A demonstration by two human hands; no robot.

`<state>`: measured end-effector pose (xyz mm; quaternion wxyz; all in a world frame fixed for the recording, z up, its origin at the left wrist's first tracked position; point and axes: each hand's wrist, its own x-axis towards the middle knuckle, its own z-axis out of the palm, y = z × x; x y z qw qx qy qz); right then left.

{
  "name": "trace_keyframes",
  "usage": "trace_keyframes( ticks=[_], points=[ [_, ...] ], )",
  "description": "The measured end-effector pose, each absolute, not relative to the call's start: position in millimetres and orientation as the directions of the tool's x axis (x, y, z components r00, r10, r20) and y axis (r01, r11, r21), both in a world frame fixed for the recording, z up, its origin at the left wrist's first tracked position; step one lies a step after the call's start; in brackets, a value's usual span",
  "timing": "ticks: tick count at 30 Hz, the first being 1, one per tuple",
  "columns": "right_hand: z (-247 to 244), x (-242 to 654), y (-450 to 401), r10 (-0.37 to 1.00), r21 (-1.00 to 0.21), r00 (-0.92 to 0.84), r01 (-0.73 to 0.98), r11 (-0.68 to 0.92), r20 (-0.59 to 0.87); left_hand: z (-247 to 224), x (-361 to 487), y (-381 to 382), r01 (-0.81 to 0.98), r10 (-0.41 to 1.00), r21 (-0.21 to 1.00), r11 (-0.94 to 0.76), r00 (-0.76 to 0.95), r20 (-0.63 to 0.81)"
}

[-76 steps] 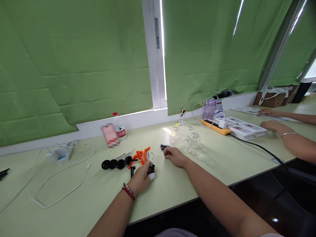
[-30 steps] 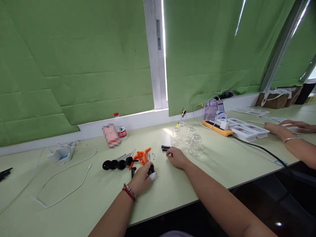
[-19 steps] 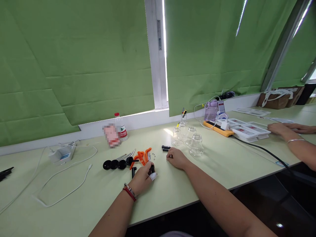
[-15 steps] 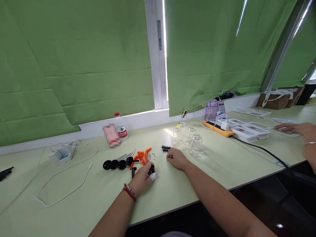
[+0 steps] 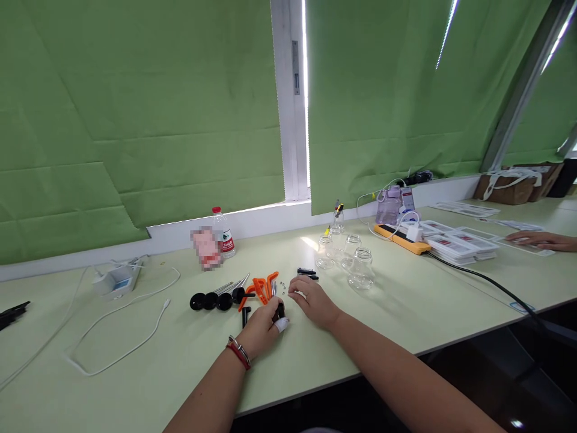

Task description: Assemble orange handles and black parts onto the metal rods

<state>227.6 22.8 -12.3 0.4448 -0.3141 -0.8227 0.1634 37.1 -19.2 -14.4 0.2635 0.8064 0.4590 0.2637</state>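
My left hand [image 5: 265, 323], with a white wrap on its thumb, is closed around a small black part [image 5: 280, 311] that is mostly hidden. Thin metal rods [image 5: 274, 288] show just beyond its fingers. My right hand [image 5: 316, 302] is beside several tiny metal nuts [image 5: 283, 287], its fingertips bent together; whatever is between them is too small to see. Orange handle-shaped pieces [image 5: 260, 288] lie behind my left hand. To their left are metal rods with round black ends [image 5: 210, 300]. A black angled piece [image 5: 246, 316] touches the left hand's side. Black comb-like strips [image 5: 307, 272] lie behind my right hand.
Several clear glass jars [image 5: 361, 270] stand to the right. Further along are an orange power strip [image 5: 401, 239], stacked printed cards [image 5: 460, 245] and another person's hand [image 5: 541, 239]. A water bottle [image 5: 226, 234], a white cable [image 5: 135, 355] and a charger [image 5: 115, 281] are on the left.
My right hand has moved left and toward me, from the black comb-like strips to the nuts. My left hand stays closed on the black part. The other person's hand has shifted.
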Motion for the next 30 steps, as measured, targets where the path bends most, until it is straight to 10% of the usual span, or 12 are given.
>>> trace_keyframes(
  ticks=[30],
  points=[
    [-10.4, 215.3, 10.2, 0.556, -0.518, -0.488, 0.227, 0.825, 0.673, -14.9, 39.3, -16.8, 0.657, 0.877, 0.597, -0.461, 0.440, 0.194]
  ],
)
